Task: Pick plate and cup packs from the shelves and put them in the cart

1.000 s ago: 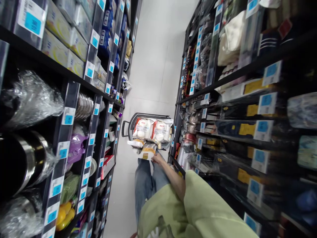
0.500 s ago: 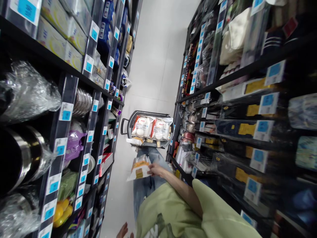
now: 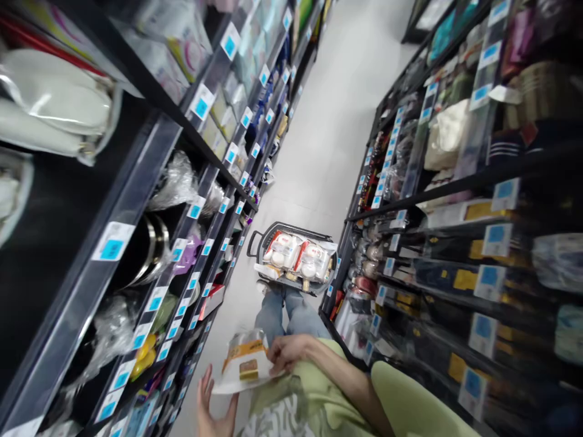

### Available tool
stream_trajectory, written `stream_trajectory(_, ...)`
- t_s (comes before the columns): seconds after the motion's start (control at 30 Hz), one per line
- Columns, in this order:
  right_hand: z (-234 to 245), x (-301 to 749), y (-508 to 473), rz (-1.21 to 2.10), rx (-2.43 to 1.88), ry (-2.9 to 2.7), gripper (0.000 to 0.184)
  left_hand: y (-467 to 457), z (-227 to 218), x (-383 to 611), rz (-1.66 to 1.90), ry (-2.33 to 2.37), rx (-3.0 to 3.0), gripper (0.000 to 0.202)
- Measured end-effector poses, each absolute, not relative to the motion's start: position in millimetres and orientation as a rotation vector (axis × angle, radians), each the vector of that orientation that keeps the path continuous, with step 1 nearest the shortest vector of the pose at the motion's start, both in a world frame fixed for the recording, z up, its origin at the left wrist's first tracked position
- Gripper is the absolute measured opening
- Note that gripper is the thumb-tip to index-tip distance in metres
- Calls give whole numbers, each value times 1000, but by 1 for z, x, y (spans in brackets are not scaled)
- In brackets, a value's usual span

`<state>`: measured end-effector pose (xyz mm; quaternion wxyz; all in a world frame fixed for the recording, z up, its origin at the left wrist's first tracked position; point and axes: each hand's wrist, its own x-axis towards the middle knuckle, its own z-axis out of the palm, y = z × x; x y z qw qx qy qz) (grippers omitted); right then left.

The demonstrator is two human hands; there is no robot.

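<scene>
My right hand (image 3: 288, 352) grips the right edge of a flat packet (image 3: 246, 359). The packet is white and partly clear, with an orange band and a brown-gold square printed on it. It is held in front of my green shirt. My left hand (image 3: 215, 408) is beside the packet's lower left corner, fingers spread apart, with the thumb close to its lower edge; I cannot tell whether it touches. Beyond my legs, a dark shopping basket (image 3: 255, 243) on the floor holds white and red packs of round white items (image 3: 283, 250).
Tall shelves line both sides of a narrow aisle. On the left shelf are a purple bag (image 3: 187, 252), yellow items (image 3: 144, 355) and a red-and-white box (image 3: 212, 301). Dark packs with yellow labels (image 3: 465, 278) fill the right shelf. Pale floor (image 3: 328, 121) runs ahead between them.
My right hand has brought the packet closer to my body. My left hand has risen from the bottom edge to the packet's left side. The view has turned and shifted.
</scene>
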<state>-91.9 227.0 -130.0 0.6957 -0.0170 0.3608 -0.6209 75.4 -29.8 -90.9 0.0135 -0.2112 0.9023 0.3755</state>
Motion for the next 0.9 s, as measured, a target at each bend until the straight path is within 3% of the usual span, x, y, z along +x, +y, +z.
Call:
stream_trajectory(0.2,-92,-99,241,-1240,-303,747,64,-12,-66,40,1630,2545,-558,55)
stream_trajectory(0.43,-82,-102,233,-1993,121,1044,57,18,-38,45,1997,2283,-1034,59)
stream_trajectory(0.6,-54,-94,206,-1838,-342,1161,87,31,-26,35,2341,2247,-1332,75)
stream_trajectory(0.77,-7,-77,194,-1789,-425,1321,65,42,-4,21,2478,2205,-1207,73)
stream_trajectory(0.9,14,-82,201,-1876,-329,1460,61,50,12,14,2482,2256,-1040,80)
